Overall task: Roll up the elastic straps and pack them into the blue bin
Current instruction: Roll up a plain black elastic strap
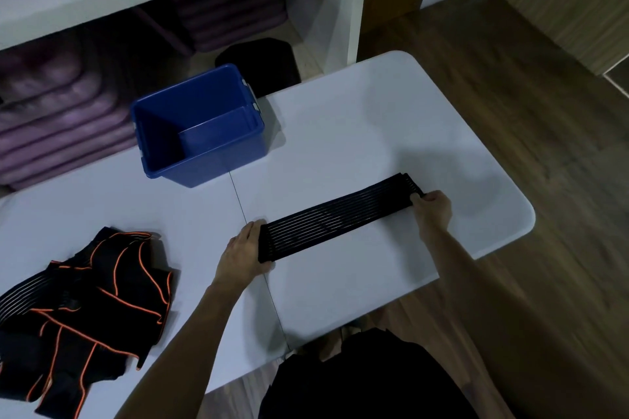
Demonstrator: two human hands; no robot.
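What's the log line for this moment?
black ribbed elastic strap: flat on white table, unrolled | left hand, right hand: hold ends | blue plastic bin: empty

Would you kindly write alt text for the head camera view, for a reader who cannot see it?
A person stretches a black ribbed elastic strap flat on a white table, the left hand holding one end and the right hand gripping the other. An empty blue bin stands behind, and a pile of black-and-orange straps lies at the left.
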